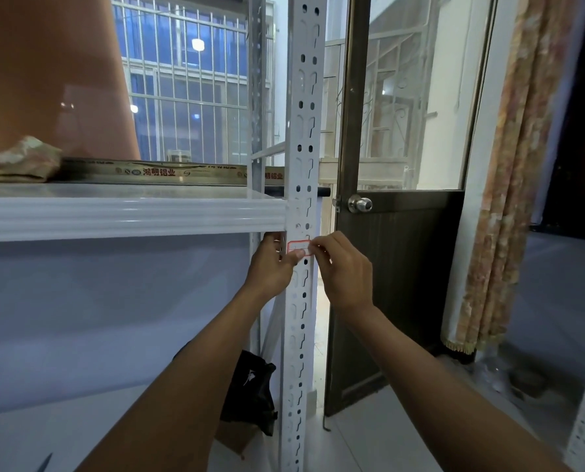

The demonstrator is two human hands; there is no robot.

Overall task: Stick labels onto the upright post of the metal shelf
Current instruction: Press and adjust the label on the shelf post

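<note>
The white perforated upright post [301,137] of the metal shelf runs from top to bottom in the middle. A small white label with a red border [298,247] lies on the post just below the shelf board [124,212]. My left hand [274,264] is wrapped around the post's left edge, its thumb pressing the label's lower part. My right hand [339,267] is at the post's right side, its fingertips pinching the label's right end.
A dark door [393,284] with a round metal knob [360,204] stands ajar right behind the post. A patterned curtain [509,185] hangs further right. A black bag [250,390] sits on the floor under the shelf. An orange object and a cloth rest on the shelf board.
</note>
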